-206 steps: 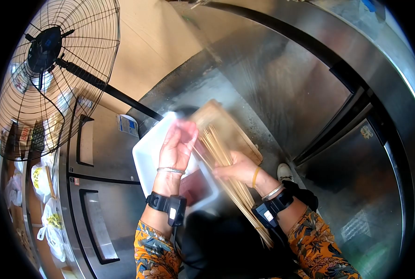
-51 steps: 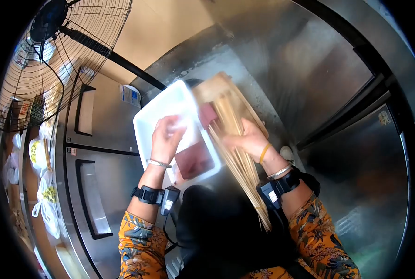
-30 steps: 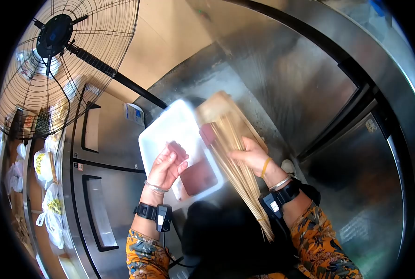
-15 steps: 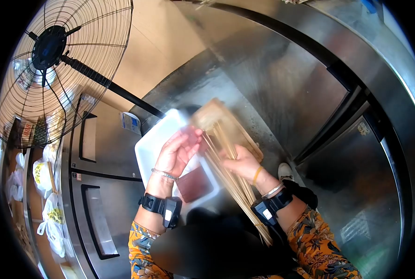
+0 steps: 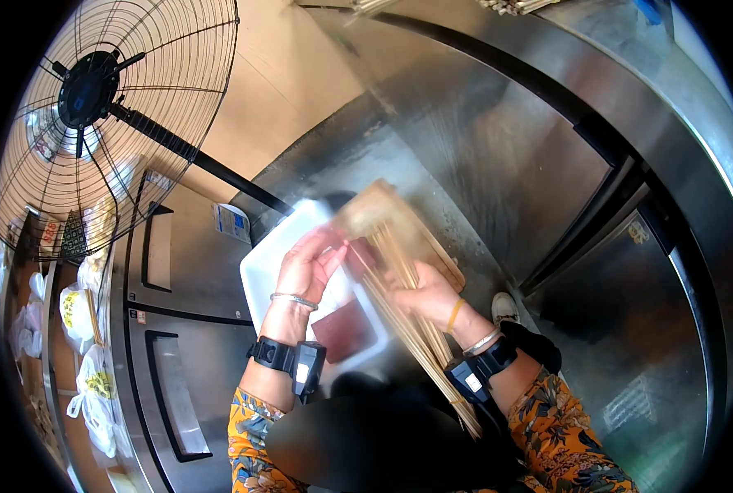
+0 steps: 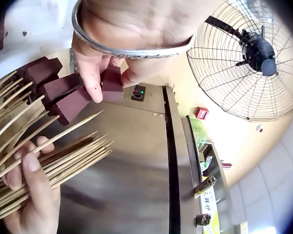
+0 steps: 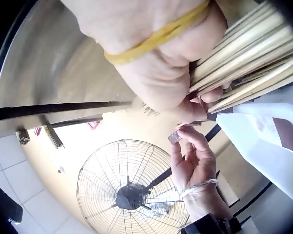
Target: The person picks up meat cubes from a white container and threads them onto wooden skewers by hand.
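In the left wrist view my left hand (image 6: 132, 29) pinches a dark red block (image 6: 112, 85) between thumb and fingers, near the tip of a bare wooden skewer (image 6: 68, 130). Several similar blocks (image 6: 72, 104) sit on skewers beside it. My right hand (image 5: 428, 300) grips a thick bundle of wooden skewers (image 5: 420, 329), fingers curled round it. A white tub (image 5: 263, 271) under my left hand (image 5: 300, 271) holds a dark red slab (image 5: 342, 333). The pinched block (image 7: 175, 137) also shows in the right wrist view.
A tan tray or board (image 5: 432, 238) lies right of the tub. The standing fan (image 5: 88, 89) is at the upper left, its black pole reaching toward the tub. Steel cabinet doors (image 5: 189, 370) stand on the left, with bagged items (image 5: 95, 403) on shelves beyond. More steel doors (image 5: 654, 329) are on the right.
Since a second ago my left hand has moved from over the tub up toward the skewer tips, with a block in its fingers. The right hand still grips the bundle. The head view has shifted.
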Demonstrator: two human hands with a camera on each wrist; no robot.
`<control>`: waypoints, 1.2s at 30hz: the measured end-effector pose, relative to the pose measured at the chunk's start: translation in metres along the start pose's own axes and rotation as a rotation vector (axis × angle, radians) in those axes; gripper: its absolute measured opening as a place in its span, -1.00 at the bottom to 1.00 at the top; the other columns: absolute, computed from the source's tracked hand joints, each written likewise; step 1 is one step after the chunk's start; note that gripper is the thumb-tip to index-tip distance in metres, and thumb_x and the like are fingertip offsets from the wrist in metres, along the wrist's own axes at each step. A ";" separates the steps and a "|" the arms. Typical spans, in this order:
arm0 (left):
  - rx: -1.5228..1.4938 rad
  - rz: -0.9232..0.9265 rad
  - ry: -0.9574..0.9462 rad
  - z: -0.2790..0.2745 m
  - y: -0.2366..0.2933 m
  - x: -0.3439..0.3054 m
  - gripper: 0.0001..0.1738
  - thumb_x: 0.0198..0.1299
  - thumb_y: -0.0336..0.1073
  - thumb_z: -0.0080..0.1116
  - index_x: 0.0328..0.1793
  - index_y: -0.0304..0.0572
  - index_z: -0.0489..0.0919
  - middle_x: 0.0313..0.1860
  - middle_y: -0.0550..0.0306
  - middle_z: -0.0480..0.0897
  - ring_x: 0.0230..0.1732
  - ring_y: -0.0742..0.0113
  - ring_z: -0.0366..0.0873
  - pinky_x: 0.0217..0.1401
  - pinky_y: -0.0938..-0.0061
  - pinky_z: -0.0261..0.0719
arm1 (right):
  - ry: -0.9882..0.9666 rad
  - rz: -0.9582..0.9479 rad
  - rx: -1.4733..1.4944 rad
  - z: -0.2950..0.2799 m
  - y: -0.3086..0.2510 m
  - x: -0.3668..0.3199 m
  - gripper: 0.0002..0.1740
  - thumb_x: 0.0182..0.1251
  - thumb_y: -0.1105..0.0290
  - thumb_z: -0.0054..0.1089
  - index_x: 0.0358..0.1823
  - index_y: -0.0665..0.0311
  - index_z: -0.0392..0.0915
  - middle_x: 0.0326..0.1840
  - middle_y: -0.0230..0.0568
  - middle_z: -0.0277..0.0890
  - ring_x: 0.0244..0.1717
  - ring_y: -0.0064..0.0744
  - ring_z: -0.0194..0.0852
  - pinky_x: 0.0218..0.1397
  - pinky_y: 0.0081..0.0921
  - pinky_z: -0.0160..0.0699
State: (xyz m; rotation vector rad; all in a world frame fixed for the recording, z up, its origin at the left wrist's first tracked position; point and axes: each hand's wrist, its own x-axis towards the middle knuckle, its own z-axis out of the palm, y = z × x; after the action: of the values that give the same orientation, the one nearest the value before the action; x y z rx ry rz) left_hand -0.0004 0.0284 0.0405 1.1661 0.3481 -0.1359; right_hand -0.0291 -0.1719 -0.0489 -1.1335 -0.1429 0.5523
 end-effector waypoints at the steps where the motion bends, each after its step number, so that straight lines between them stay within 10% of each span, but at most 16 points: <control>1: 0.009 0.008 0.004 0.000 0.001 0.001 -0.69 0.28 -0.39 -0.02 0.11 -0.40 0.42 -0.04 -0.08 0.56 -0.08 0.16 0.59 0.06 0.39 0.62 | -0.013 0.008 0.019 0.000 -0.002 -0.001 -0.66 0.09 0.56 0.20 -0.07 0.27 0.41 -0.32 -0.39 0.44 -0.43 -0.67 0.40 -0.42 -0.70 0.40; 36: 0.469 0.324 -0.008 0.022 -0.016 -0.027 -0.61 0.19 -0.47 0.11 0.18 -0.23 0.46 -0.14 0.23 0.48 -0.16 0.43 0.56 -0.07 0.56 0.64 | -0.012 -0.017 0.000 0.003 -0.004 0.002 -0.63 0.05 0.56 0.28 -0.09 0.28 0.39 -0.39 -0.39 0.44 -0.47 -0.66 0.39 -0.46 -0.71 0.37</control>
State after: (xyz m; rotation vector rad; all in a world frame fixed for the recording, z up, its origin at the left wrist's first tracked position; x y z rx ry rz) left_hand -0.0256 0.0000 0.0432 1.6695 0.1158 0.0671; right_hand -0.0267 -0.1696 -0.0440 -1.1285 -0.1628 0.5436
